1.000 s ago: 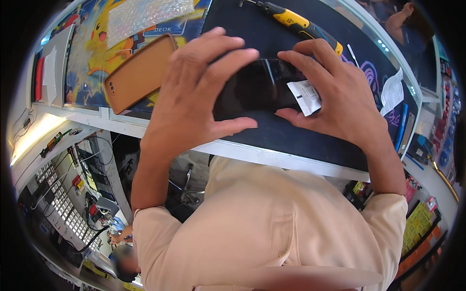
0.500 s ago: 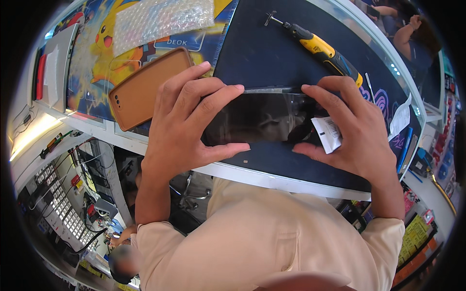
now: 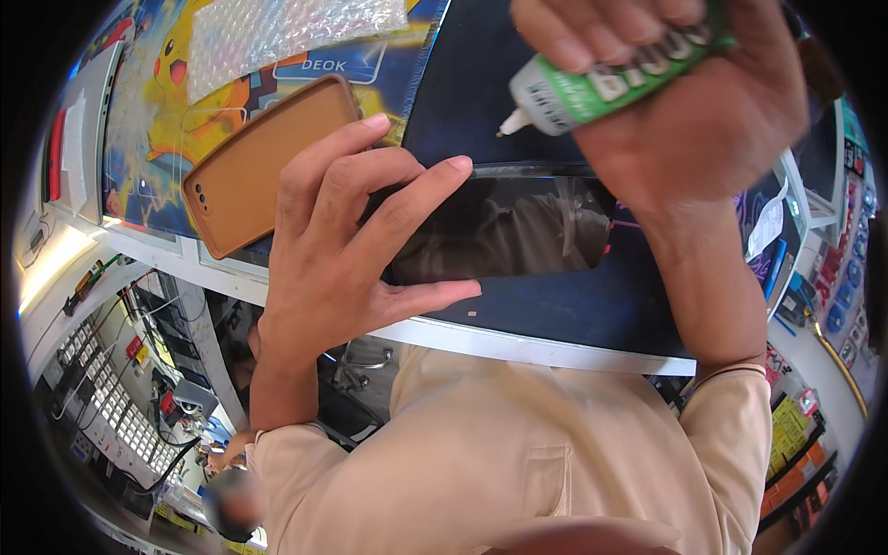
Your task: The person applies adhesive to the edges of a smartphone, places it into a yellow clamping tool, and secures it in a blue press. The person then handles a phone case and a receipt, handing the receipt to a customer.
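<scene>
A dark phone (image 3: 504, 231) with a glossy face lies crosswise in front of me. My left hand (image 3: 342, 222) grips its left end, thumb on the near edge and fingertip on the far edge. Raised above the phone's far right side is my right hand (image 3: 703, 139), slightly smeared by motion. Its fingers are wrapped round a green and white glue tube (image 3: 566, 97). The tube's narrow white nozzle points down and left, apart from the phone. Part of the tube is hidden by the fingers.
A brown phone case (image 3: 268, 176) rests left of my left hand on a colourful cartoon mat (image 3: 139, 185). Bubble wrap (image 3: 287, 42) lies beyond it. Crumpled white paper (image 3: 766, 229) and a blue pen (image 3: 775, 268) are at the right edge. Another person (image 3: 236, 504) is at lower left.
My right hand has let go of the phone's right end and risen up and away, now with the glue tube in it. The yellow and black power tool is now out of sight.
</scene>
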Motion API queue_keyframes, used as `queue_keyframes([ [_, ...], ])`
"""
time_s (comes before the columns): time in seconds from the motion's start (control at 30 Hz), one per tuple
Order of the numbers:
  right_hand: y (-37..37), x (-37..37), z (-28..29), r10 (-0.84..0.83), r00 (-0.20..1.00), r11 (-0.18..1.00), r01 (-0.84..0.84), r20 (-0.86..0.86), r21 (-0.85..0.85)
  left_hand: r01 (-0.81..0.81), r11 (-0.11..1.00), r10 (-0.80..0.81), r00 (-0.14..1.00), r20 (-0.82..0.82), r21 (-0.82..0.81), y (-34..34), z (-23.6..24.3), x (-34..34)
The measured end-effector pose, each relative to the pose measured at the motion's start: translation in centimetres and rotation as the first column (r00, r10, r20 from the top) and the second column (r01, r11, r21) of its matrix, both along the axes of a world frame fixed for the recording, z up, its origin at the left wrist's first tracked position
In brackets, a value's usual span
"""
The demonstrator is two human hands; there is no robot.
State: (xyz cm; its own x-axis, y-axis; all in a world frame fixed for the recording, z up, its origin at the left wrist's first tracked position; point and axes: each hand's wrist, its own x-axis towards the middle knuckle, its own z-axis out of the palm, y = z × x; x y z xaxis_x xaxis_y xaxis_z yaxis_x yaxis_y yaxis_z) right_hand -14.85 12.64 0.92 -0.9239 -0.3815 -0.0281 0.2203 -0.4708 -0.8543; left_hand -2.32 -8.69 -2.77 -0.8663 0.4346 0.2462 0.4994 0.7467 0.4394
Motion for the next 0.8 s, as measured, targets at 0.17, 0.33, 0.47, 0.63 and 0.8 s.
queue_keyframes([
  [0.17,-1.8,0.6,-0.8,0.02,0.997,0.991,-0.009,0.074,-0.136,-0.037,0.999,0.037,0.999,0.026,0.011,0.0,0.0,0.4],
  [0.33,-2.3,0.6,-1.6,0.07,0.997,0.982,-0.063,0.029,-0.175,0.014,0.989,-0.009,0.999,-0.035,0.144,-0.1,-0.6,0.1],
  [0.47,-1.9,0.9,-1.9,0.095,0.991,0.987,-0.082,0.093,-0.138,0.034,0.987,-0.028,0.999,-0.041,0.157,-0.2,-0.6,0.0],
  [0.63,-1.9,1.5,-1.9,0.091,0.994,0.991,-0.084,0.064,-0.102,0.031,0.988,-0.026,0.999,-0.032,0.151,-0.2,-0.4,0.0],
  [0.8,-1.9,1.7,-2.0,0.088,0.995,0.994,-0.085,0.04,-0.069,0.031,0.987,-0.025,0.999,-0.038,0.16,-0.1,-0.5,0.0],
])
